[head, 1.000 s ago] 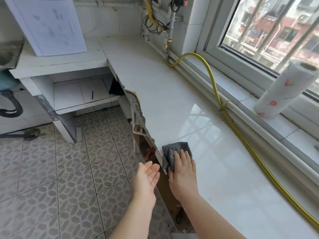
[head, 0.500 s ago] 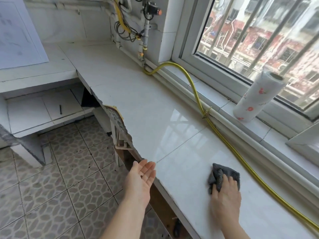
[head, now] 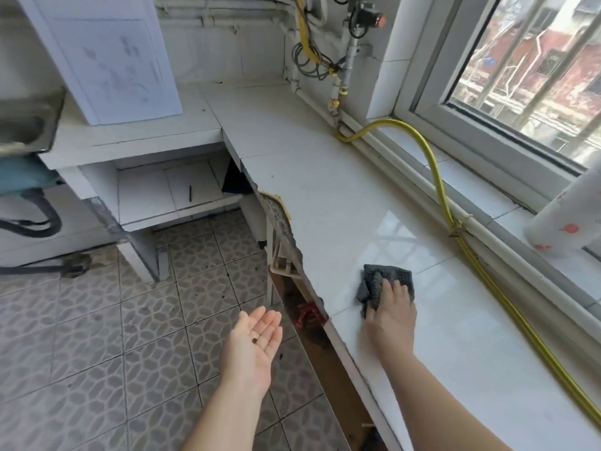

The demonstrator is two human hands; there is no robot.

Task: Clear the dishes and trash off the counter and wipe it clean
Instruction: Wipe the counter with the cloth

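A dark grey cloth [head: 383, 278] lies on the white tiled counter [head: 341, 196], a short way in from the counter's front edge. My right hand [head: 392, 312] presses flat on the cloth's near half and holds it against the tile. Just off the counter's edge, over the floor, my left hand [head: 257, 343] is held palm up and cupped. A small dark crumb [head: 254, 340] rests in its palm. No dishes are in view on the counter.
A yellow hose [head: 439, 177] runs along the counter's back by the window sill. A paper towel roll [head: 566, 216] stands on the sill at the right. The counter's front edge [head: 283, 222] is broken and rough. A steel sink [head: 26, 131] sits far left.
My right hand has slid the cloth from near the hose back toward the counter's front edge. The left hand stays cupped beside the edge. The view has swung left.
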